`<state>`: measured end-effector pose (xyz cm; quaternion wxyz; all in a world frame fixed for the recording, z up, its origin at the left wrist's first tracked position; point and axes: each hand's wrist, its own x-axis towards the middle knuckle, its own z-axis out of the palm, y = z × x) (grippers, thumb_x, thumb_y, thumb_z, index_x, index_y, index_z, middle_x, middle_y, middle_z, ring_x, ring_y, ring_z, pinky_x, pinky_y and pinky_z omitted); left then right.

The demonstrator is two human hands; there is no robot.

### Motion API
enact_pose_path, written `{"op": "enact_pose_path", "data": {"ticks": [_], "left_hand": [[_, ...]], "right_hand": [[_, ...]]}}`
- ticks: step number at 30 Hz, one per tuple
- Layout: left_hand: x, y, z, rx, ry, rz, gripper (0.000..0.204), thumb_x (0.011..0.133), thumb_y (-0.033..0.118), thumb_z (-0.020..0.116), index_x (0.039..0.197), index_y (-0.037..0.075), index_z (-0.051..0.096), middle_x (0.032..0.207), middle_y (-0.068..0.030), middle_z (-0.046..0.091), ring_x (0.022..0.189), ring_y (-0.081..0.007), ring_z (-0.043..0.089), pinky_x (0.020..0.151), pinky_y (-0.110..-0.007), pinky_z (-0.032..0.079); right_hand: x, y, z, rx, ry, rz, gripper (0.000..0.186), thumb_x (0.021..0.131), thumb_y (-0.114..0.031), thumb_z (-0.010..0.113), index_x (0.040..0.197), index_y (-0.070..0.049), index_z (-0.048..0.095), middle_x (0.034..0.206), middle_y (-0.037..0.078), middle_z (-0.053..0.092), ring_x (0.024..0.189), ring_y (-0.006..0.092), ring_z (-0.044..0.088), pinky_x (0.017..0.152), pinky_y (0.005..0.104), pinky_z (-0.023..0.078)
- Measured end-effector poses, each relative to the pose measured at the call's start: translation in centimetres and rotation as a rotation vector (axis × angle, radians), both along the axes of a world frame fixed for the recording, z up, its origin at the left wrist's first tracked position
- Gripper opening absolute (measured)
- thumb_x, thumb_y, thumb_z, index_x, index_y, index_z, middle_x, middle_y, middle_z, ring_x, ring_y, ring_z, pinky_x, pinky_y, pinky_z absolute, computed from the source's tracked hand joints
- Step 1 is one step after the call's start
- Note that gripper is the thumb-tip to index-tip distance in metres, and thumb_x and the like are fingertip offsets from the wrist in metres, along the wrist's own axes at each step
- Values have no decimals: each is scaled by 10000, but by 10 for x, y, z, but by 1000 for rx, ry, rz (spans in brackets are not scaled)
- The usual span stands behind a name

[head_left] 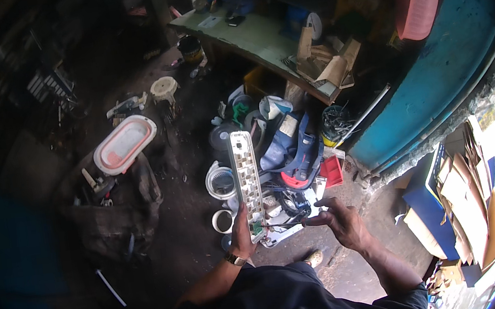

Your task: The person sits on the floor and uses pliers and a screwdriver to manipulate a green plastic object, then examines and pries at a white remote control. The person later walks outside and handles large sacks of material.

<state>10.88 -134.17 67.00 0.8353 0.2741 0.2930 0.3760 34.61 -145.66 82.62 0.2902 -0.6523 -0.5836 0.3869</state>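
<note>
1. Locate the long, narrow, white plastic housing [247,176]: it is raised above the dark floor [191,221], with its compartmented interior exposed.
2. Left grip [243,235]: clamped around the housing's near end, at its left edge.
3. Right grip [345,224]: clamped, thumb and fingers together, on a slim, dark, rod-shaped tool [288,225].
4. Tool alignment: it points left toward the small green circuit board [257,227] in the housing's near end. Whether the tip touches cannot be told.
5. Step in hand (judgement): working or probing at the circuit board.
6. Next move (judgement): it calls for a steady housing and light, controlled tip pressure, since a slip could damage the board.
</note>
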Motion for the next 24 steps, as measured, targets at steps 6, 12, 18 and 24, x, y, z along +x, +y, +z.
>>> {"op": "enact_pose_path", "data": {"ticks": [6, 12, 18, 24], "left_hand": [[-51, 38, 17, 8, 1, 53, 647, 1007, 603, 365, 1337, 63, 503, 1039, -109, 661, 834, -161, 660, 571, -303, 575], [-62, 60, 6, -59, -68, 26, 649, 999, 611, 387, 1269, 44, 550, 1006, -100, 675, 680, -179, 672, 552, -303, 584], [-70, 66, 32, -22, -36, 117, 659, 987, 634, 389, 1229, 49, 573, 983, -95, 675, 735, -185, 679, 587, -329, 587], [-64, 60, 48, -15, -10, 290, 638, 1003, 614, 365, 1231, 52, 561, 932, -83, 647, 669, -163, 649, 550, -313, 567]], "right_hand": [[-51, 41, 22, -8, -34, 96, 443, 936, -101, 674, 1308, -54, 438, 1147, 124, 725, 1068, 232, 694, 884, 365, 536], [-71, 57, 24, 164, 155, 43, 367, 995, -231, 602, 1293, -26, 541, 973, 142, 751, 973, 317, 722, 826, 378, 547], [-50, 88, 18, 33, 101, 184, 479, 985, -151, 620, 1388, -30, 392, 1023, 111, 753, 1067, 205, 696, 885, 326, 536], [-43, 111, 25, -43, 111, 269, 460, 994, -197, 619, 1370, -18, 422, 1098, 135, 728, 962, 174, 681, 782, 310, 530]]}}
